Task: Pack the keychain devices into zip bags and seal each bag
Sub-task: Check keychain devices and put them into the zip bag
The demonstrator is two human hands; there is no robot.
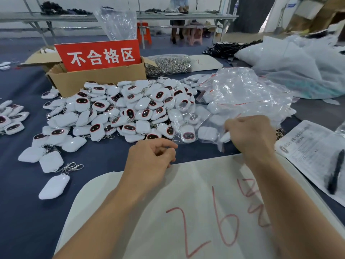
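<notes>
A big heap of white keychain devices point(119, 109) with dark oval faces and metal clips covers the blue table. To its right lies a pile of clear zip bags point(248, 90) with red seal lines, some holding devices. My right hand point(250, 135) has its fingers curled into this pile and pinches a clear bag point(221, 139) at its near edge. My left hand point(153, 157) hovers over the table's near middle, fingers loosely curled, holding nothing. One bagged device point(187, 134) lies just beyond it.
A cardboard box point(97, 79) with a red sign stands behind the heap. Beside it is a bag of metal clips point(168, 65). A white sheet point(186, 202) marked in red lies under my forearms. A printed paper with a black pen point(336, 171) sits at right.
</notes>
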